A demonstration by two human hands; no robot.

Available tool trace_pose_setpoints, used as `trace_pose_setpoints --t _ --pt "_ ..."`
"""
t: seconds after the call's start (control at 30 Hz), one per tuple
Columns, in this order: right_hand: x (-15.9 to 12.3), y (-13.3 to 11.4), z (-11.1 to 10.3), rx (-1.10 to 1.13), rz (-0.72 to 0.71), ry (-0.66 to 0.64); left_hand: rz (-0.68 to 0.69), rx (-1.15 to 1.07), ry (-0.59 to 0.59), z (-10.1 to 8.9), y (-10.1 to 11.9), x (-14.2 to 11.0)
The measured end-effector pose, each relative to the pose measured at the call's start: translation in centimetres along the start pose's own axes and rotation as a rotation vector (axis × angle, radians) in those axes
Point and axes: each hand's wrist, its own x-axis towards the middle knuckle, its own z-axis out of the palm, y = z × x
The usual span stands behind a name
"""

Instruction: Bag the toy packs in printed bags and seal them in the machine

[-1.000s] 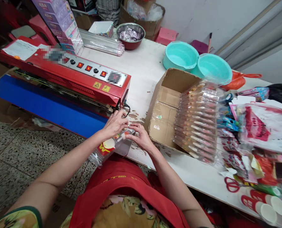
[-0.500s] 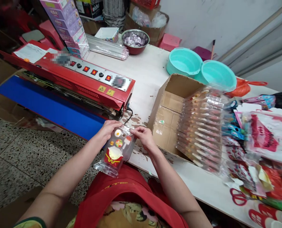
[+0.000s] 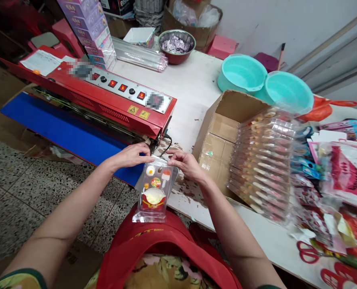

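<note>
Between my two hands hangs a clear plastic bag (image 3: 153, 192) holding a phone case with small food charms: a fried egg, a popsicle shape, a round piece and a red fries box. My left hand (image 3: 133, 155) pinches the bag's top left corner. At the top right corner, my right hand (image 3: 186, 163) pinches the edge between thumb and fingers. The bag's top edge is close to the near right end of a red sealing machine (image 3: 121, 108), whose blue conveyor belt (image 3: 66, 134) runs along its front. The bag's lower end is in front of my red apron (image 3: 166, 237).
On the right, a cardboard box (image 3: 216, 132) holds a row of filled clear bags (image 3: 262, 168). Behind it stand two turquoise basins (image 3: 241, 72). Red scissors (image 3: 307, 252) and assorted packets lie at the right. A metal bowl (image 3: 176, 46) with small sachets stands at the back.
The bag has swung to hang straighter and its top edge is now stretched flatter between my hands. My left hand has shifted its grip on the corner. The view has moved slightly.
</note>
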Motion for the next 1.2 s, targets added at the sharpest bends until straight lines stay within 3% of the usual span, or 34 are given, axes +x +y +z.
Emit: trace_pose_setpoints --t 0.1,0.17,0.23,0.33,0.4,0.53,0.73,0.8,1.0,1.13,1.2 --pt "0.2 0.1 -0.6 -0.097 0.019 -0.007 -0.024 0.208 0.040 -0.8 0.2 -0.6" --pt "0.2 0.4 -0.4 -0.026 0.075 0.013 -0.030 0.194 0.139 -0.1 0.5 -0.9" --pt "0.3 0.8 0.3 0.133 0.133 0.065 -0.092 -0.025 0.292 1.3 0.7 -0.9" --pt "0.4 1.3 1.5 0.336 0.168 0.186 -0.313 -0.626 0.466 3.6 0.6 -0.6" --pt "0.5 1.5 2.1 0.392 0.178 0.254 -0.472 -0.917 0.460 4.5 0.3 -0.3" --pt "0.6 1.7 2.9 0.439 0.217 0.289 -0.672 -1.132 0.382 5.4 -0.2 0.5" --pt "1.2 1.9 3.5 0.440 0.255 0.371 -0.639 -1.145 0.675 6.7 -0.2 2.6" --pt "1.4 2.2 3.6 0.428 0.258 0.414 -0.625 -1.155 0.681 6.7 -0.2 2.7" --pt "3.7 3.3 3.9 0.599 0.304 0.513 -0.641 -1.187 0.521 5.2 -1.8 0.8" --pt "6.4 3.0 5.8 0.685 0.282 0.551 -0.652 -1.113 0.710 3.6 -3.5 0.6" --pt "6.3 2.2 6.5 0.685 0.214 0.612 -0.673 -1.059 0.800 2.4 -3.8 0.5"
